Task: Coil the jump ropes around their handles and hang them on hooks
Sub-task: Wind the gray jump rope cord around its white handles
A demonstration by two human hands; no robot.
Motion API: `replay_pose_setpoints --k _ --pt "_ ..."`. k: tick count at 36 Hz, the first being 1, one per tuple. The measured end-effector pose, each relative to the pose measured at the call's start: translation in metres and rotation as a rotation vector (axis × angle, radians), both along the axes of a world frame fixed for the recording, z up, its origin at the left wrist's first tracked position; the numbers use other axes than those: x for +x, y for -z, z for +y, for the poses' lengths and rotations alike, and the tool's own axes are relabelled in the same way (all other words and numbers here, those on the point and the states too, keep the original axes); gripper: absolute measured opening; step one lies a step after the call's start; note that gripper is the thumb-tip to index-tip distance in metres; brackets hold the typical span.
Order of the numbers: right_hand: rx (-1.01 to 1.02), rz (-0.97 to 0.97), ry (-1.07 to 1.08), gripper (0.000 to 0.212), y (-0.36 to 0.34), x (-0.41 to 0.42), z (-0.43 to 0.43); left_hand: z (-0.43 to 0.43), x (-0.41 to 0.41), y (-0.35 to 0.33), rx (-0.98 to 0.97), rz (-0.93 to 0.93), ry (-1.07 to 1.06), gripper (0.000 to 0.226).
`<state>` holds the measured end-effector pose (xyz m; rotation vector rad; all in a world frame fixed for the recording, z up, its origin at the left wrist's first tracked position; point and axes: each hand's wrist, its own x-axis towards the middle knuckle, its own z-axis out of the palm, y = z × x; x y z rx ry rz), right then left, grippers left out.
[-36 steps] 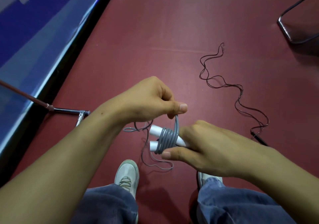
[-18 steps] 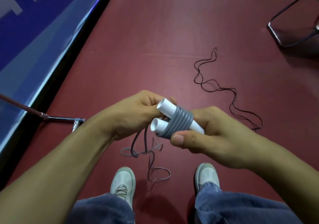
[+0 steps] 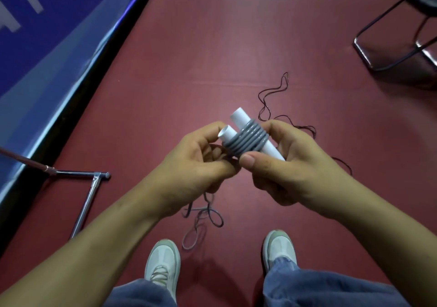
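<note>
gripping the two white handles in our right hand above the red floor, we pinch the grey rope coiled round them in our curled left hand; its slack trails down between our shoes.

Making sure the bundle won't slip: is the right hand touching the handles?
Touching. The head view shows the right hand holding the handles, its thumb pressed against the coil.

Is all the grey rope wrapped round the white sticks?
No, some grey rope hangs loose from the left hand to the floor; only part is coiled round the handles.
</note>
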<state>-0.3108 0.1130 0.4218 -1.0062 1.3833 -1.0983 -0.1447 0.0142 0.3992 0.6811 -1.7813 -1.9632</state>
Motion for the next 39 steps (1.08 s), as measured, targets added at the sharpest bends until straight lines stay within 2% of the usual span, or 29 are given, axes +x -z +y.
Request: replay_pose_setpoints --k 5,9,13,15,20,23,26,27,29,31,34,39 --pt "0.003 -0.050 -0.013 0.036 0.004 -0.001 0.001 0.002 0.000 0.001 -0.042 -0.013 -0.075 0.015" --pt "-0.003 -0.019 -0.030 0.029 0.006 -0.003 0.003 0.002 0.005 0.002 -0.143 -0.136 -0.063 0.007" --pt "-0.030 0.010 -0.004 0.020 0.006 -0.003 0.003 0.004 0.005 0.004 -0.326 -0.284 -0.086 0.028" --pt "-0.077 0.023 -0.004 0.017 0.006 -0.004 0.002 0.008 0.005 0.001 -0.377 -0.309 -0.095 0.030" --pt "-0.129 0.105 -0.004 0.018 0.007 -0.004 0.001 0.015 0.004 0.000 -0.437 -0.267 -0.134 0.026" --pt "-0.132 0.126 -0.004 0.025 0.007 -0.002 0.000 0.017 0.003 0.000 -0.509 -0.264 -0.181 0.030" --pt "-0.081 0.091 0.019 0.026 0.005 -0.002 0.000 0.016 0.003 0.002 -0.547 -0.223 -0.214 0.040" --pt "-0.058 0.078 0.033 0.034 0.005 -0.003 0.000 0.017 0.004 0.004 -0.563 -0.206 -0.214 0.042" --pt "-0.040 0.053 0.056 0.043 0.004 -0.001 0.000 0.016 0.005 0.005 -0.635 -0.194 -0.223 0.038" --pt "-0.046 0.028 0.080 0.042 0.001 0.003 0.000 0.017 0.006 0.004 -0.703 -0.201 -0.246 0.034" --pt "-0.053 -0.002 0.123 0.044 0.000 0.009 -0.002 0.019 0.004 0.004 -0.690 -0.202 -0.295 0.034" --pt "-0.073 0.069 0.134 0.042 0.005 0.013 -0.006 0.023 -0.001 -0.001 -0.468 -0.261 -0.296 0.040"
